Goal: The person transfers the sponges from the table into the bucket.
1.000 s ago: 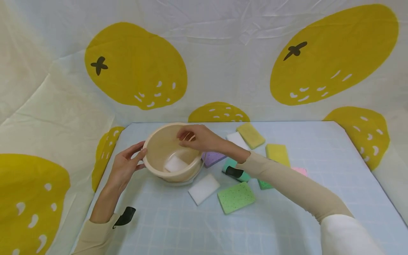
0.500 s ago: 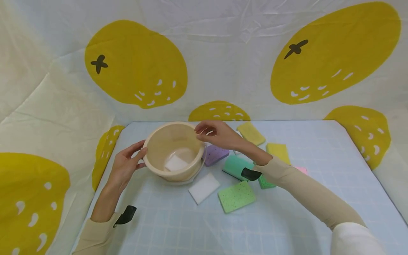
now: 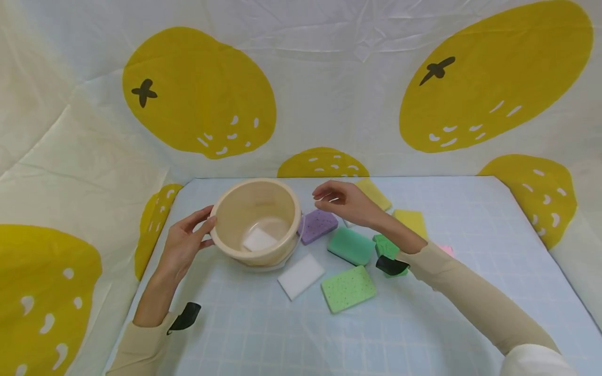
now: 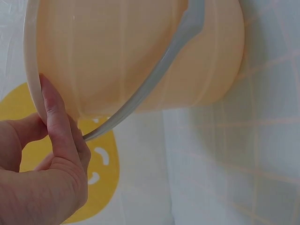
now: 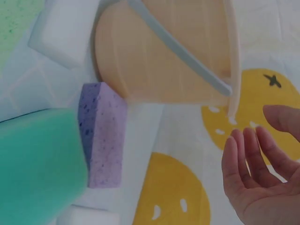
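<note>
A cream bucket (image 3: 256, 196) with a grey handle (image 4: 150, 79) stands at the left of the table, a white sponge (image 3: 258, 239) lying inside on its bottom. My left hand (image 3: 184, 241) pinches the bucket's left rim, thumb over the edge and fingers outside below it. To the right of the bucket, my right hand (image 3: 345, 201) hovers over the table with loosely bent fingers and nothing in them. Beneath it lies a purple sponge (image 3: 317, 226), close to the bucket's side. In the right wrist view the hand (image 5: 262, 168) is apart from the bucket's rim.
Right of the bucket lie a white sponge (image 3: 301, 277), a light green sponge (image 3: 349, 289), a teal sponge (image 3: 351, 246) and a darker green one (image 3: 385, 245). Yellow sponges (image 3: 410, 223) and a pink piece (image 3: 446, 250) lie farther right. A fruit-printed curtain (image 3: 329, 104) hangs behind the table.
My right hand has moved from over the bucket's opening out to the right, past its rim. The left hand still holds the rim, and the bucket has stayed in place.
</note>
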`<action>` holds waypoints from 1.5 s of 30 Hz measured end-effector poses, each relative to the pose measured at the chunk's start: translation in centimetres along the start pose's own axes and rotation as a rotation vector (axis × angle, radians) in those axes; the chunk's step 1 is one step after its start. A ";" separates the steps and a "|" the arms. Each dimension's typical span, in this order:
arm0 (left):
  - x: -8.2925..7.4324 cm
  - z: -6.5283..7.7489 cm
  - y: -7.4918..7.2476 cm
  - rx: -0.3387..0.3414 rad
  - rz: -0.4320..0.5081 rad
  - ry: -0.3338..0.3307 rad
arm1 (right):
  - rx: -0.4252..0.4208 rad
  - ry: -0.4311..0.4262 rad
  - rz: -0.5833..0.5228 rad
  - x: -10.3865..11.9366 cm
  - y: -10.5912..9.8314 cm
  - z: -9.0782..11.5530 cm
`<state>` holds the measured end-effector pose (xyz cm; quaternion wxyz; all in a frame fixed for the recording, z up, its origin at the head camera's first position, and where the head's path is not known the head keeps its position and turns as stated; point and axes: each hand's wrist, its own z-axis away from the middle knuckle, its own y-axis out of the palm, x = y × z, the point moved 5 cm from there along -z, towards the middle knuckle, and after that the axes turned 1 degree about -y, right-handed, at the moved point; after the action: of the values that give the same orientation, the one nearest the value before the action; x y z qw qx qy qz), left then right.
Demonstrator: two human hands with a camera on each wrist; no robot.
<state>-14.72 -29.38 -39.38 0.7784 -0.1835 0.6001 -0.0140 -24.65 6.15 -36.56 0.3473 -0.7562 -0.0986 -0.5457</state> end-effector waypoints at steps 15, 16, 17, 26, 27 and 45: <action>0.0 0.0 0.0 0.006 0.019 0.012 | -0.073 0.113 -0.020 -4.6 -1.4 4.2; 0.0 0.1 0.0 0.006 0.020 0.013 | -0.078 0.117 -0.023 -5.0 -1.5 4.5; 0.0 0.1 0.0 0.007 0.020 0.014 | -0.084 0.122 -0.020 -5.4 -1.5 4.7; 0.1 0.0 0.0 0.011 0.022 0.017 | -0.107 0.196 0.038 -8.5 -1.4 6.7; 0.1 0.0 0.0 0.011 0.021 0.018 | -0.104 0.198 0.051 -8.7 -1.3 6.9; 0.0 0.2 -0.1 0.019 0.062 0.055 | -0.010 0.138 0.250 -10.7 0.2 8.3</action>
<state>-14.52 -29.39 -39.32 0.7633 -0.1569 0.6267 -0.0007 -22.39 13.75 -47.60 0.4148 -0.7251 0.0231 -0.5493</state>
